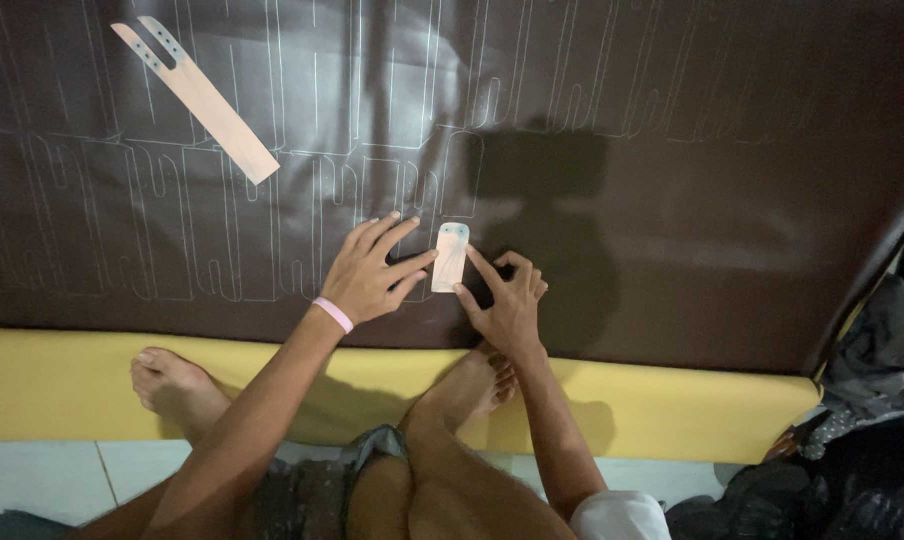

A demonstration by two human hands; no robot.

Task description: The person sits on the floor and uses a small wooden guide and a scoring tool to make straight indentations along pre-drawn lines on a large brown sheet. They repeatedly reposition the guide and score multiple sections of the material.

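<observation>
Dark brown leatherette sheet [672, 200], glossy and marked all over with thin pale traced outlines, covers most of the view and lies on a yellow pad [672, 400] whose edge shows along the near side. On it sits a small pale card template [450, 257], rounded at the top with a bluish patch, near the sheet's near edge. The left hand [372, 272] lies flat on the sheet just left of the template, fingers spread and pointing away, its fingertip touching the template's left edge; a pink band [333, 313] circles the wrist. Its grip is released, pressing and not grasping. The right hand [507, 300] comes in from the right, wrist bent, forefinger stretched onto the template's right edge and the other fingers curled under; whether it pinches anything there cannot be told. Two bare feet [167, 385] rest on the yellow pad beneath the arms. A long pale forked strip template [197, 95] lies well apart at the far left. The right half of the sheet is open room.
</observation>
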